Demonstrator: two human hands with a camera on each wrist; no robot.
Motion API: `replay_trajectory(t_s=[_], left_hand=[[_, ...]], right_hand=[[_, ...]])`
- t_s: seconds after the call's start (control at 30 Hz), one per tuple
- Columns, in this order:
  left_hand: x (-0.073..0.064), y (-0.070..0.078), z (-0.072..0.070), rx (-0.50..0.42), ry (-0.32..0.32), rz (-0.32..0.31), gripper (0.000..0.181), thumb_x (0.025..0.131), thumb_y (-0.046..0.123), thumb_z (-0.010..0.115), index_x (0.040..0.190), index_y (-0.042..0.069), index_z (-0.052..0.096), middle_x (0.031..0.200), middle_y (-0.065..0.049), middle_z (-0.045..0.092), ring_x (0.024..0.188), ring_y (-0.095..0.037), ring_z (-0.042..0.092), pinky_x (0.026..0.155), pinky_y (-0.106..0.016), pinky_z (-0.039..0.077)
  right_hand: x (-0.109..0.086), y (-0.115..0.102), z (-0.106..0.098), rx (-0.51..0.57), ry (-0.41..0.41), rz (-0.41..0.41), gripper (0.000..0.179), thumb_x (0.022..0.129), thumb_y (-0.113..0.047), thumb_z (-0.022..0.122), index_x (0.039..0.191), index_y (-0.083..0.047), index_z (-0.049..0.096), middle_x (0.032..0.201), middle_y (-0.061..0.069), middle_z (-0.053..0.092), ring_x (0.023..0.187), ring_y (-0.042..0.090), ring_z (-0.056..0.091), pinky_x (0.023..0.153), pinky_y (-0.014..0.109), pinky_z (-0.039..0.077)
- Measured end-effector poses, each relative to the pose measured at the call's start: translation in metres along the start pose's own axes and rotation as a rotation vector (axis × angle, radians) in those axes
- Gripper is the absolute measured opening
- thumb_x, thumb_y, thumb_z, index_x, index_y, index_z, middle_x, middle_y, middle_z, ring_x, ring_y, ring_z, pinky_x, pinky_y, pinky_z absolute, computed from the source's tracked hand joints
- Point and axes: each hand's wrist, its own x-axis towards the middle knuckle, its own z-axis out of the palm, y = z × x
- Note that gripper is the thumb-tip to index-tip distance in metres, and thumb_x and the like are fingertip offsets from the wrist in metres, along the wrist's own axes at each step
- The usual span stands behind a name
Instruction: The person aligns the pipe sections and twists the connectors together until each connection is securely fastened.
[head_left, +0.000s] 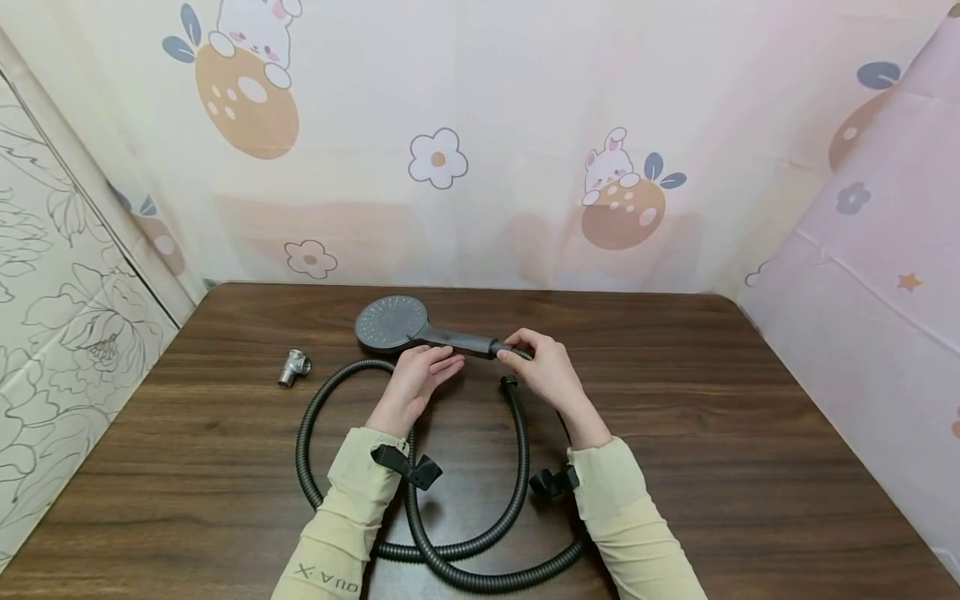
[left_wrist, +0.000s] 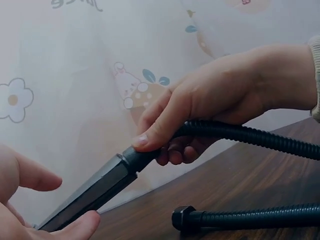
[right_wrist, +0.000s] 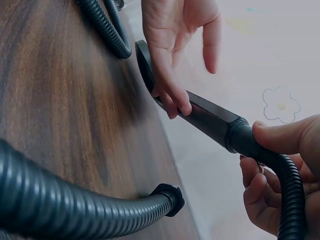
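Note:
A dark grey shower head [head_left: 393,323] is held up toward the table's far side, its round nozzle face at the left and its handle [left_wrist: 87,195] pointing right. My right hand [head_left: 553,377] pinches the end of the black ribbed shower hose [right_wrist: 291,192], thumb on its smooth collar, where it meets the handle. Beneath the handle, my left hand [head_left: 415,387] supports it with extended fingers; its thumb stands away from the handle in the right wrist view. The hose's other end, a black hex nut [left_wrist: 184,219], lies near my right hand.
The hose loops over the wooden table [head_left: 225,467] beneath both forearms. A small chrome tee fitting [head_left: 294,367] is at the left, outside the loop. Behind the table's far edge hangs a patterned curtain [head_left: 510,100].

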Motion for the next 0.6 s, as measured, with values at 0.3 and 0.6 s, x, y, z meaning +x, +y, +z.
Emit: replay_trajectory(t_s=[0.3,0.6], left_hand=[[0.002,-0.005,0.002,-0.026,-0.066,0.002,0.073,0.091,-0.004,0.045,0.141,-0.007,-0.008,0.143,-0.031,0.015,0.125,-0.038,0.037,0.101,-0.039,0.036],[0.002,-0.009,-0.002,-0.119,-0.061,-0.035,0.072,0.092,-0.004,0.043,0.144,0.001,-0.006,0.147,-0.026,0.007,0.126,-0.038,0.036,0.102,-0.039,0.035]], right_hand=[[0.002,0.004,0.000,0.002,0.016,0.027,0.018,0.089,-0.027,0.059,0.098,-0.012,0.063,0.085,0.013,0.063,0.073,0.026,0.060,0.060,0.029,0.043],[0.005,0.013,-0.001,-0.015,-0.033,0.036,0.022,0.089,-0.028,0.058,0.105,-0.013,0.063,0.085,0.010,0.063,0.071,0.020,0.053,0.062,0.030,0.040]])
